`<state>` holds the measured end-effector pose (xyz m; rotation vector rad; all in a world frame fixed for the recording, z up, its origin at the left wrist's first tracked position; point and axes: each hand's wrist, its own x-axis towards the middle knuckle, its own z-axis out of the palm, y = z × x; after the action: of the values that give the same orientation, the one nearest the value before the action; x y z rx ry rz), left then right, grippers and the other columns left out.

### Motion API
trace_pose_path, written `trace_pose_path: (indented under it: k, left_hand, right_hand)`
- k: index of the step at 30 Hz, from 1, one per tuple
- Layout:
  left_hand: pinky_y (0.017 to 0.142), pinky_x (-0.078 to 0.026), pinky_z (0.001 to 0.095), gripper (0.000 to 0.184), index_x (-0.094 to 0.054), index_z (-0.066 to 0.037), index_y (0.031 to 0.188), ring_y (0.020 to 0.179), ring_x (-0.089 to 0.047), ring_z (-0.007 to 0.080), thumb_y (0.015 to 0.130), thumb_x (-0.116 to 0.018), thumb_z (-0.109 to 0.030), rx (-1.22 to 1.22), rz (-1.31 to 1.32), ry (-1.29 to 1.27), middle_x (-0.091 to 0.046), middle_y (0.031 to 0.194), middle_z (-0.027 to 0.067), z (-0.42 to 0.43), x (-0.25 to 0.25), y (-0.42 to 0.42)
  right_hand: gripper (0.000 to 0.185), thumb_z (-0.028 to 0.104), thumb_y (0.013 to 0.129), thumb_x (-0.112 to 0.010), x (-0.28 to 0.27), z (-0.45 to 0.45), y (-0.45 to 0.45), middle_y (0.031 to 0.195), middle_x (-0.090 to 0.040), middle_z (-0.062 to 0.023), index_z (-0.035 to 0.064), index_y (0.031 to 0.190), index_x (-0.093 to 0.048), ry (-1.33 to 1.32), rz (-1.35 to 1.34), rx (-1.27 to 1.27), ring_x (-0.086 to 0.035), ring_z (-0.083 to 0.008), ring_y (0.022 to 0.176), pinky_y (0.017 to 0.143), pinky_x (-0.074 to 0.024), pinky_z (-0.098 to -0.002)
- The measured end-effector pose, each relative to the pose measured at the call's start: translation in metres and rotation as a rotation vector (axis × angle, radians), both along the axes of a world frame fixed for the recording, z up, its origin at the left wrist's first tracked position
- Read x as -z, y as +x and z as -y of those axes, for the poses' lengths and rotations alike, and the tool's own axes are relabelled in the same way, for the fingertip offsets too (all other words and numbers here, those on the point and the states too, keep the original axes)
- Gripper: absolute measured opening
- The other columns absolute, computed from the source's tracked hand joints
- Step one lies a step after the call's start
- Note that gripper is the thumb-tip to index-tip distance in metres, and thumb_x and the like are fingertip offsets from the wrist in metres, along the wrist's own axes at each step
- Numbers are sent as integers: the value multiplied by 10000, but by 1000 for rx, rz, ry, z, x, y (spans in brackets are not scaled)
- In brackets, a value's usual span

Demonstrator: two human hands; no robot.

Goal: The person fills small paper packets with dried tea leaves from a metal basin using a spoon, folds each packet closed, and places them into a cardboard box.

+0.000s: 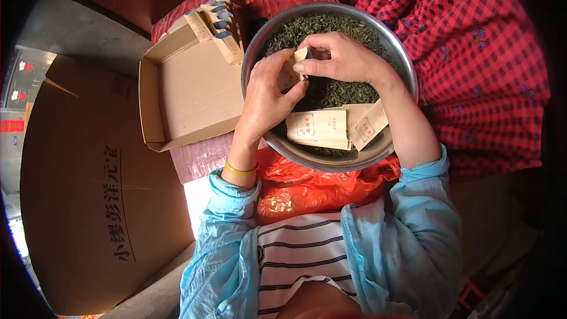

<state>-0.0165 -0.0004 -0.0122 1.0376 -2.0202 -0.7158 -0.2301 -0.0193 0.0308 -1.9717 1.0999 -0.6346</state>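
Both hands meet over a steel basin [407,115] of dark green dried leaves [348,93] that look like tea. Between them is a small tan paper pouch [302,55], seen nearly end-on with a dark inside edge. My left hand [266,93] wraps its side, fingers curled around it. From the right, my right hand [341,59] pinches its upper edge between thumb and fingers. Flat printed paper pouches [317,128] lie overlapping on the leaves at the basin's near side, with another pouch [367,125] slanted beside them.
Left of the basin, a shallow cardboard tray [192,91] holds a row of upright pouches [221,26] with dark open tops. A large cardboard box [77,189] stands farther left. Red plastic bag [319,186] lies below the basin; red checked cloth [472,65] hangs at right.
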Motion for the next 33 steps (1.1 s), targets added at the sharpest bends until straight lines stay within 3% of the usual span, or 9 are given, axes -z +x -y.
trace_pose_path:
  k: [1,3,9,11,15,18,20,26,33]
  left_hand:
    - [961,-478,373,575,-581,-4,1285,1100,-622,300,761,-796,-98,10,13,-68,-654,1164,172,0,0,0]
    - [952,-481,378,555,-591,-14,1270,1084,-625,314,757,-790,-90,18,27,-138,-656,1146,165,0,0,0]
    - [913,-491,365,522,-594,-13,1256,1029,-635,277,777,-787,-92,15,18,-211,-663,1103,133,-1,-2,-1]
    - [916,-489,364,501,-614,-23,1220,1014,-628,267,771,-814,-120,-2,-237,5,-639,1101,148,-5,-3,-2]
    - [889,-499,322,510,-605,-4,1235,999,-630,215,799,-828,-144,26,-298,122,-640,1095,135,-5,-2,5]
    - [920,-492,330,538,-589,9,1272,1023,-632,220,815,-821,-158,77,-406,203,-645,1112,132,-12,-1,7]
    - [939,-492,345,548,-575,15,1298,1060,-638,252,828,-805,-147,-11,-213,89,-650,1148,160,-20,-9,7]
    - [924,-509,369,549,-572,16,1302,1084,-649,298,826,-797,-143,-35,-142,60,-648,1189,206,-22,1,8]
    - [887,-524,361,536,-575,13,1287,1021,-667,298,819,-795,-128,-112,-168,121,-650,1127,190,-24,0,7]
  right_hand:
    - [390,367,882,-714,4,1,0,812,-642,-31,-1,1007,-676,-2,-1,1,-563,-90,748,685,-473,-279]
    - [511,506,854,-716,14,3,3,791,-675,-113,11,978,-706,-28,59,7,-638,-200,741,692,-489,-346]
    - [476,470,898,-703,21,7,4,831,-688,-73,8,1012,-701,97,169,-54,-636,-136,777,698,-492,-298]
    - [460,443,919,-695,17,4,5,878,-691,-60,4,1056,-684,218,329,-85,-641,-122,801,721,-502,-280]
    - [450,388,952,-679,16,4,5,989,-683,-40,-4,1166,-629,426,571,-144,-657,-107,861,795,-528,-256]
    - [461,398,941,-690,18,1,10,994,-681,-43,-1,1165,-629,457,581,-159,-661,-110,875,812,-532,-260]
    - [445,387,942,-692,19,1,11,983,-678,-41,-1,1152,-632,461,547,-153,-658,-110,871,805,-530,-260]
    - [374,310,943,-706,24,4,15,1014,-654,-53,-2,1116,-595,497,435,-177,-635,-120,941,818,-556,-289]
    - [336,244,930,-725,8,-3,10,949,-626,-39,5,1104,-567,330,388,-68,-618,-94,812,740,-524,-235]
